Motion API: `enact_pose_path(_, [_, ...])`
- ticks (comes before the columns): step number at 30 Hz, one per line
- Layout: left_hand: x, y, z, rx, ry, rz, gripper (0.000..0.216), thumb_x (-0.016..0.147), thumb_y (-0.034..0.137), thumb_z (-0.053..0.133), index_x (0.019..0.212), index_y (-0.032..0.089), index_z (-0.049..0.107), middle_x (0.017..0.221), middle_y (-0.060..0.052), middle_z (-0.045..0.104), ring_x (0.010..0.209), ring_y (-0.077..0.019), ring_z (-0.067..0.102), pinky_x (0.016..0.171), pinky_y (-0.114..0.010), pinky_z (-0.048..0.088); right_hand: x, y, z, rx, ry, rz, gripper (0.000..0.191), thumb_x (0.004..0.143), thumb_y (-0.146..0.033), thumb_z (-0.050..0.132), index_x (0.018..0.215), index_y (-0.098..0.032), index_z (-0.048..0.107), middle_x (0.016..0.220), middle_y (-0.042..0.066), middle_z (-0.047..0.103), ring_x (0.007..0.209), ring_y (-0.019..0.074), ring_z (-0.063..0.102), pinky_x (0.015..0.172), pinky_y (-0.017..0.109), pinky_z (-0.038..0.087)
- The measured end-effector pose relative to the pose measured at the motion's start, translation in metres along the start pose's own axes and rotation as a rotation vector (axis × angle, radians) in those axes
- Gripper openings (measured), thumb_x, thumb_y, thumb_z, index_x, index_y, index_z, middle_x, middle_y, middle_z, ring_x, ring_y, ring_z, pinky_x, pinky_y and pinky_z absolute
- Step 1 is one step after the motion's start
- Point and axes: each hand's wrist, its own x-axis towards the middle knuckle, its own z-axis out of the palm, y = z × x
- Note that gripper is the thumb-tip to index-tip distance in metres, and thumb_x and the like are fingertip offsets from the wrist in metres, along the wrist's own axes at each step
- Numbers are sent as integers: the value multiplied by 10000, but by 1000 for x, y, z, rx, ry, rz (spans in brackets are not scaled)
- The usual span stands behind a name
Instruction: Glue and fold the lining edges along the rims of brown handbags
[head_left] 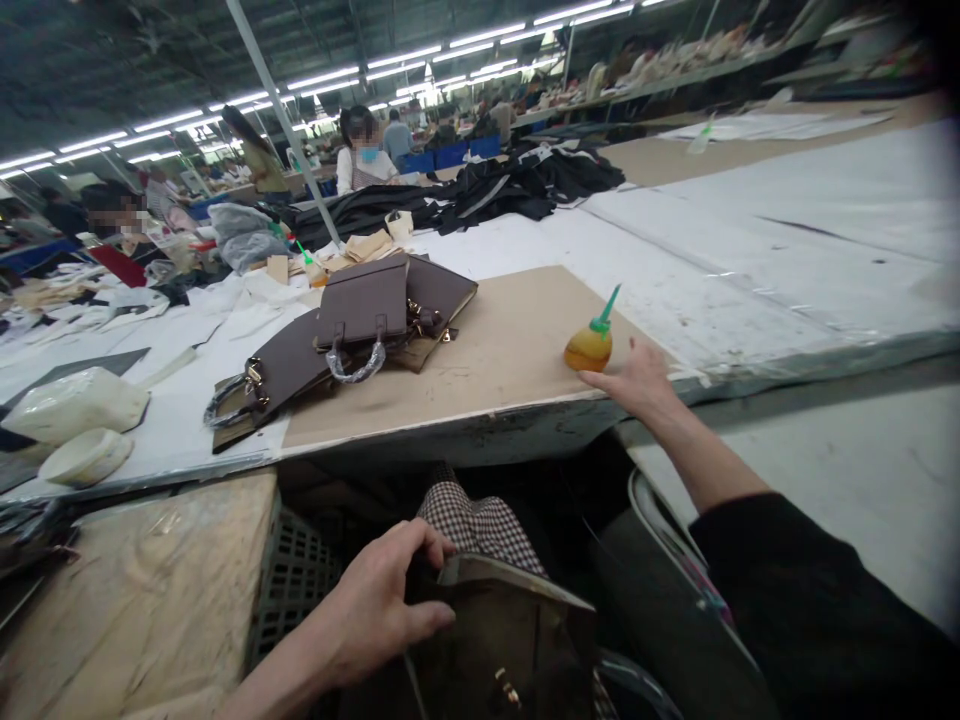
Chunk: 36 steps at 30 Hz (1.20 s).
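In the head view, a dark brown handbag (517, 640) rests across the lap, its pale-edged opening upward. My left hand (382, 600) is at the bag's left upper corner, with the fingers bent over the edge and the thumb along the front. A squat squeeze bottle (589, 350) of amber liquid, with a green nozzle, stands on the brown board near the table's front edge. Right beside it is my right hand (637, 380), thumb and fingers spread apart. Whether the thumb touches the bottle's base I cannot tell.
Several brown handbags (367, 300) with wrapped handles lie piled on the brown board (510, 340). White tubs (86, 458) stand at left, above a crate (296, 560). Black material (517, 185) heaps across the table, and a co-worker (364, 155) sits behind it.
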Motion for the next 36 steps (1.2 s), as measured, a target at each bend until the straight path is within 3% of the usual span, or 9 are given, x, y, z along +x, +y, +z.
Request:
enact_pose_path(3, [-3, -1, -2, -34, 5, 9, 387, 665, 93, 751, 923, 237, 501, 1211, 30, 630, 1123, -193, 543, 935, -275, 374, -59, -46, -21, 3, -18, -65, 328, 866, -335, 656, 1146, -173, 600, 1233, 162, 570, 1179, 339, 501, 1027, 524, 394])
enact_pose_path(4, [-4, -1, -2, -43, 4, 16, 403, 659, 86, 752, 932, 238, 498, 1246, 24, 616, 1156, -198, 529, 957, -281, 368, -81, -66, -27, 41, -120, -102, 228, 900, -350, 627, 1088, -222, 635, 1144, 99, 624, 1063, 281, 581, 968, 452, 464])
enact_pose_path(7, [-4, 0, -3, -83, 5, 59, 445, 640, 47, 739, 959, 237, 496, 1346, 1, 555, 1235, -215, 484, 1014, -301, 348, -137, -125, -31, 331, -829, -175, 149, 973, -312, 563, 954, -246, 696, 1162, 46, 651, 1084, 213, 606, 973, 344, 479])
enact_pose_path(10, [-7, 5, -5, -148, -4, 120, 461, 628, 1, 706, 963, 229, 487, 1334, -16, 547, 1209, -213, 500, 1006, -307, 369, -166, -162, -19, 365, -1097, -236, 112, 878, -259, 714, 986, -248, 686, 1181, 14, 657, 1117, 199, 594, 995, 306, 444])
enact_pose_path(13, [-15, 8, -10, -209, -10, 146, 454, 643, -8, 689, 976, 223, 485, 1325, -28, 543, 1181, -208, 521, 994, -308, 390, -174, -173, -5, 252, -1150, -203, 226, 785, -191, 787, 953, -233, 642, 1032, -13, 686, 954, 182, 629, 848, 267, 468])
enact_pose_path(17, [-27, 2, -20, -226, -8, 105, 468, 668, 34, 703, 1049, 218, 503, 1302, -35, 553, 1171, -211, 533, 990, -319, 396, -179, -181, 1, 181, -1163, -174, 183, 806, -179, 744, 913, -245, 611, 879, -52, 666, 802, 145, 607, 697, 223, 424])
enact_pose_path(21, [-34, -13, -32, -159, -90, -12, 423, 705, 135, 711, 1066, 212, 504, 1008, 9, 633, 931, -182, 590, 770, -272, 447, -186, -192, -3, 172, -1149, -178, 115, 844, -178, 683, 893, -242, 602, 829, -49, 652, 753, 136, 588, 661, 217, 402])
enact_pose_path(24, [-39, -18, -42, -70, -103, -94, 358, 711, 212, 728, 996, 208, 511, 860, 45, 605, 778, -149, 551, 627, -235, 392, -189, -197, -6, 163, -1134, -171, 123, 837, -155, 667, 889, -237, 591, 828, -43, 659, 750, 140, 589, 658, 220, 402])
enact_pose_path(36, [-49, -12, -55, 47, -118, -43, 211, 769, 256, 664, 960, 204, 590, 800, 58, 587, 751, -141, 527, 623, -228, 373, -191, -222, -5, -39, -1126, -241, 59, 824, -220, 711, 845, -218, 655, 837, -13, 698, 771, 171, 621, 668, 245, 398])
